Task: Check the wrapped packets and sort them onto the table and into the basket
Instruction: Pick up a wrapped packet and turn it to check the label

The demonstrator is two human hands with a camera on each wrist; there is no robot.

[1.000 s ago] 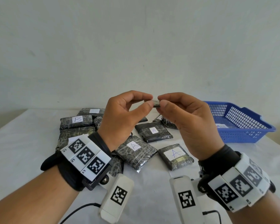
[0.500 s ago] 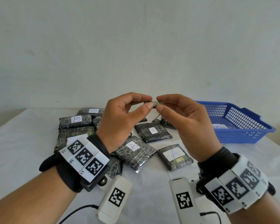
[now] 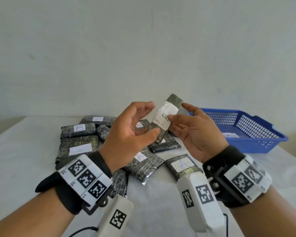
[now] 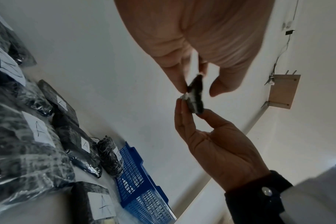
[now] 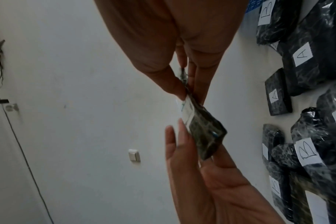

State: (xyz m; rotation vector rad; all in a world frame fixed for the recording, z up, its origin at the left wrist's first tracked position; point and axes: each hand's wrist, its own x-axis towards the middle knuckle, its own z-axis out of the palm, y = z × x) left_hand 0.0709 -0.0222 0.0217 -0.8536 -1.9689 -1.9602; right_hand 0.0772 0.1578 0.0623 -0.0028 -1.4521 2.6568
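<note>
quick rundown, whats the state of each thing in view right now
held packet: lifted off the table, tilted, white label marked B facing the head camera
left hand: thumb and fingers pinch the packet's lower end
right hand: thumb on the label, fingertips at the upper end
packets on the table: lying flat in a loose pile, labels A and B up
blue basket: upright at the right, something white-labelled inside

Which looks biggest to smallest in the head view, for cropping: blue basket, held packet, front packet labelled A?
1. Blue basket.
2. Held packet and front packet labelled A look alike; the held one is raised nearer the camera, so unranked.
</note>
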